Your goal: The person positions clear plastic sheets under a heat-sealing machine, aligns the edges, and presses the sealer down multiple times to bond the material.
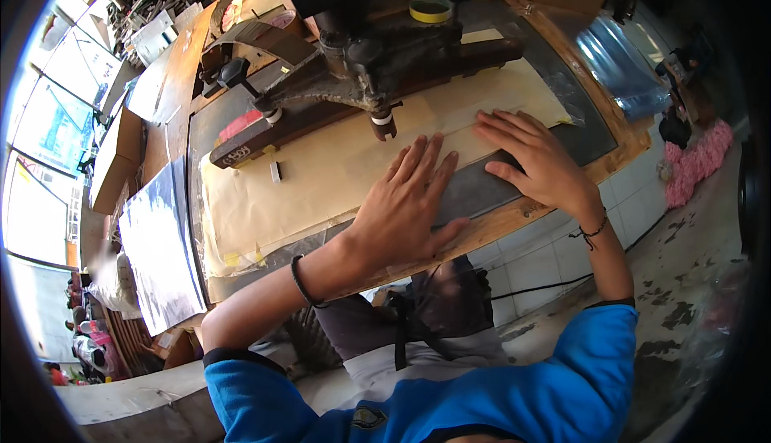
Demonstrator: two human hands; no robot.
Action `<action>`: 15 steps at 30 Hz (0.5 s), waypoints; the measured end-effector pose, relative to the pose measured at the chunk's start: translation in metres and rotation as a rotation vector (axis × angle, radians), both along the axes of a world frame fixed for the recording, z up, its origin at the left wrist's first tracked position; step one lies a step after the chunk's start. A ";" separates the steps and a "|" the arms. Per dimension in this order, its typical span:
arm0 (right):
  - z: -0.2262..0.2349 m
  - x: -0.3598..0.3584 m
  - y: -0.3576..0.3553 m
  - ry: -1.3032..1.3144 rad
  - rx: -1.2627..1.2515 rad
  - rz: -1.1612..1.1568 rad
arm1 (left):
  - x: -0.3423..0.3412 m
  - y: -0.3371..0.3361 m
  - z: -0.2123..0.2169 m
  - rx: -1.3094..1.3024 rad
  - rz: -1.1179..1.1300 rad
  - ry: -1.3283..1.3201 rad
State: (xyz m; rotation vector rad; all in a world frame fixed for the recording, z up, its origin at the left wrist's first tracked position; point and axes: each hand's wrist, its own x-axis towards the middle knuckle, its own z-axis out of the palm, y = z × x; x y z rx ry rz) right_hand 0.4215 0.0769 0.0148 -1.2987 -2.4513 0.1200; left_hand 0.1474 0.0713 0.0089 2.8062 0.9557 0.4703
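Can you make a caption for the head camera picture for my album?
The left hand and right hand spread over the edge of a long tan sheet, beside a dark machine.

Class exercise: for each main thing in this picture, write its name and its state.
Left hand, open, palm down, fingers over the paper
Right hand, open, palm down, fingertips over the paper
Brown paper, spread flat, lightly creased
Dark bar, stretched lengthwise across; contact with paper unclear
Yellow tape roll, lying on its side
Shiny sheet, laid out, glaring with light
Black cord, loosely trailing
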 end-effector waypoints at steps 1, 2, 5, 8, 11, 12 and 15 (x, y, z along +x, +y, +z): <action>-0.001 0.002 0.001 -0.004 -0.001 -0.015 | 0.001 0.005 0.000 0.001 -0.006 -0.006; -0.002 0.004 0.005 -0.008 -0.001 -0.030 | 0.002 0.013 0.000 0.003 -0.011 -0.011; -0.003 0.004 0.017 -0.039 0.013 -0.053 | 0.003 0.027 -0.003 0.030 0.029 -0.038; 0.003 0.000 0.025 -0.073 -0.008 -0.065 | 0.001 0.030 -0.007 0.053 0.094 -0.043; 0.002 0.000 0.031 -0.082 -0.010 -0.059 | -0.002 0.027 -0.010 0.089 0.121 -0.061; 0.002 0.000 0.033 -0.082 -0.003 -0.054 | -0.002 0.027 -0.010 0.104 0.124 -0.072; 0.004 -0.002 0.036 -0.099 -0.001 -0.054 | -0.003 0.025 -0.014 0.130 0.110 -0.086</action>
